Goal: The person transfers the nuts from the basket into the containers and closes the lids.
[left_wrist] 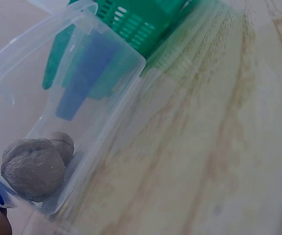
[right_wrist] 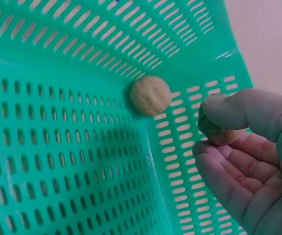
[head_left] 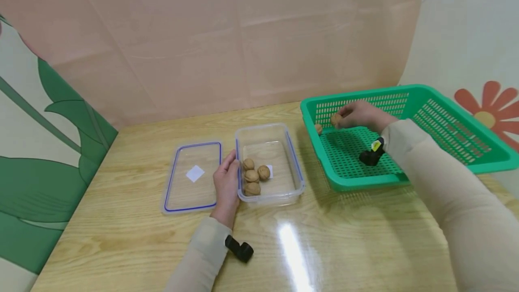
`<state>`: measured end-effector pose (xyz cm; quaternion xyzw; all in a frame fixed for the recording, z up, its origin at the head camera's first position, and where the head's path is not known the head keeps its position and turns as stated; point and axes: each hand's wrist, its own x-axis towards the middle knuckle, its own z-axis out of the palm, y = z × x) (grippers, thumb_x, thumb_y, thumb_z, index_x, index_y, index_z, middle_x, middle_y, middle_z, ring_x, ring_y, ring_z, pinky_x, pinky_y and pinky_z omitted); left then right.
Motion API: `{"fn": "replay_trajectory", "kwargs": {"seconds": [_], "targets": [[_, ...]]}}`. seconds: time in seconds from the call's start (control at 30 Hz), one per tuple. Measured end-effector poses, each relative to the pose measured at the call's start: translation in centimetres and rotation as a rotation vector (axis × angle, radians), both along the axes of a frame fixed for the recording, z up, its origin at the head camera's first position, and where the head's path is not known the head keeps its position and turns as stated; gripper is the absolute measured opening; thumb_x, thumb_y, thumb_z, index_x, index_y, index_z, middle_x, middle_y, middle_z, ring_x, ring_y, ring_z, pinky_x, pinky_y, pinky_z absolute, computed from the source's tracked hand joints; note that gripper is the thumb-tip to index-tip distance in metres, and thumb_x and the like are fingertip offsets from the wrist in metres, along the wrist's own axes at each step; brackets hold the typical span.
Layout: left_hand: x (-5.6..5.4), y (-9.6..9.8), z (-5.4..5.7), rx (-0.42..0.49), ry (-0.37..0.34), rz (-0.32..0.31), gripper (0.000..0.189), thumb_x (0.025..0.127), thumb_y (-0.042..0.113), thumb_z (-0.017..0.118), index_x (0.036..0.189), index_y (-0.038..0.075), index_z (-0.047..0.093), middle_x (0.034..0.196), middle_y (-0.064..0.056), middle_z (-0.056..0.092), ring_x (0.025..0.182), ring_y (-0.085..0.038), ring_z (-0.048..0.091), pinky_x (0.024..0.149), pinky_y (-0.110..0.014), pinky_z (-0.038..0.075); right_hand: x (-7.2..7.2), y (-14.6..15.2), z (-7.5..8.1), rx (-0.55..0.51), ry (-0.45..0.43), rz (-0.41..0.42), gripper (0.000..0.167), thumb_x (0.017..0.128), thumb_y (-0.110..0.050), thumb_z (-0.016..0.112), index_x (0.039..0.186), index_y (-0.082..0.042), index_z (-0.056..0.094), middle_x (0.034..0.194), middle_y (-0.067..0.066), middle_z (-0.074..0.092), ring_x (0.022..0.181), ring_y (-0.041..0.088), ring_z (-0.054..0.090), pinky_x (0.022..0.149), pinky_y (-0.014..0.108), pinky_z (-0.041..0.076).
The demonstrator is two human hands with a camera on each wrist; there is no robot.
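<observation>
My right hand is inside the green basket, pinching a walnut between thumb and fingers. Another walnut lies in the basket's corner, beside the held one. At the middle of the table, my left hand rests against the left side of a clear plastic container, its fingers lying fairly straight along the wall. Several walnuts are gathered in the container's near left part. In the left wrist view, a walnut shows through the clear wall, partly covering another.
A clear lid with a blue seal lies flat on the wooden table, left of the container and next to my left hand. The basket stands right of the container, a narrow gap between them. A pinkish sheet hangs behind the table.
</observation>
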<state>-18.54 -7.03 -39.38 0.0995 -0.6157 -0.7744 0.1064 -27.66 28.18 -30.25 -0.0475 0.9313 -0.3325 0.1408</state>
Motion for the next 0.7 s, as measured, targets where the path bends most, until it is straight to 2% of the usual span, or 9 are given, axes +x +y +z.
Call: {"fn": "replay_trajectory", "kwargs": {"seconds": [0.17, 0.43, 0.57, 0.7], "targets": [[-0.1, 0.0, 0.0, 0.004, 0.013, 0.005, 0.036, 0.088, 0.005, 0.053, 0.123, 0.002, 0.057, 0.133, -0.013, 0.052, 0.127, -0.023, 0.044, 0.106, -0.035, 0.038, 0.3, -0.4, 0.3, -0.097, -0.03, -0.035, 0.059, 0.083, -0.023, 0.068, 0.128, 0.007, 0.043, 0.122, 0.024, 0.052, 0.109, 0.034, 0.052, 0.096, 0.054, 0.042], [-0.1, -0.1, 0.0, -0.002, 0.011, 0.008, 0.035, 0.088, 0.005, 0.053, 0.123, 0.003, 0.058, 0.132, -0.013, 0.053, 0.127, -0.023, 0.044, 0.106, -0.034, 0.038, 0.9, -1.8, 1.2, -0.231, -0.028, -0.063, 0.056, 0.084, -0.018, 0.068, 0.127, 0.007, 0.043, 0.114, 0.017, 0.055, 0.1, 0.026, 0.056, 0.09, 0.04, 0.05], [-0.2, -0.1, -0.1, -0.01, 0.014, 0.013, 0.035, 0.088, 0.005, 0.053, 0.123, 0.003, 0.058, 0.132, -0.013, 0.053, 0.127, -0.024, 0.044, 0.106, -0.034, 0.038, 1.1, -2.3, 1.5, -0.262, -0.006, -0.058, 0.054, 0.084, -0.018, 0.068, 0.126, 0.006, 0.045, 0.108, 0.01, 0.057, 0.091, 0.016, 0.057, 0.084, 0.032, 0.051], [-0.2, 0.0, -0.2, -0.007, 0.006, 0.017, 0.035, 0.088, 0.005, 0.053, 0.123, 0.003, 0.058, 0.132, -0.013, 0.053, 0.127, -0.023, 0.044, 0.106, -0.034, 0.038, 1.2, -2.8, 1.7, -0.33, -0.009, -0.072, 0.053, 0.085, -0.018, 0.066, 0.127, 0.005, 0.043, 0.107, 0.004, 0.056, 0.09, 0.008, 0.056, 0.082, 0.026, 0.051]]}}
